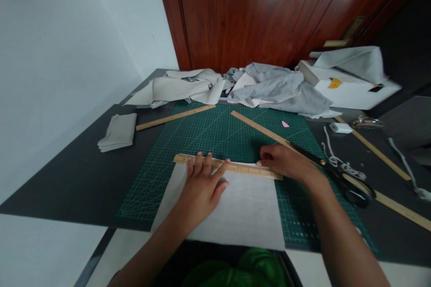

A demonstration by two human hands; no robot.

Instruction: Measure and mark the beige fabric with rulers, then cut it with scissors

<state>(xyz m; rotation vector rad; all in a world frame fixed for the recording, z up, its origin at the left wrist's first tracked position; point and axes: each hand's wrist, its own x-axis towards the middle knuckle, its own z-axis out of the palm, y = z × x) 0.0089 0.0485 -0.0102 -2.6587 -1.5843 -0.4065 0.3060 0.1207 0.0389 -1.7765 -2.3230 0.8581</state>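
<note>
A pale piece of fabric [242, 215] lies flat on the green cutting mat [218, 132], and a short wooden ruler [247, 169] runs across its far edge. My left hand [202, 184] presses on the ruler with its fingers spread. Near the ruler's right end, my right hand [281, 159] has its fingers curled together at the fabric's far edge; whatever they may hold is hidden. Black-handled scissors [353, 186] rest just right of my right forearm, on top of a long wooden ruler [259, 131]. A small pink piece, perhaps tailor's chalk [285, 123], lies beyond my right hand.
Folded fabric [117, 131] sits at the left beside another wooden ruler [175, 117]. Crumpled grey cloth [269, 83] lines the back of the table, next to a white box [350, 83]. At the right are a white charger [340, 128], cords [343, 166] and a further wooden strip [380, 151].
</note>
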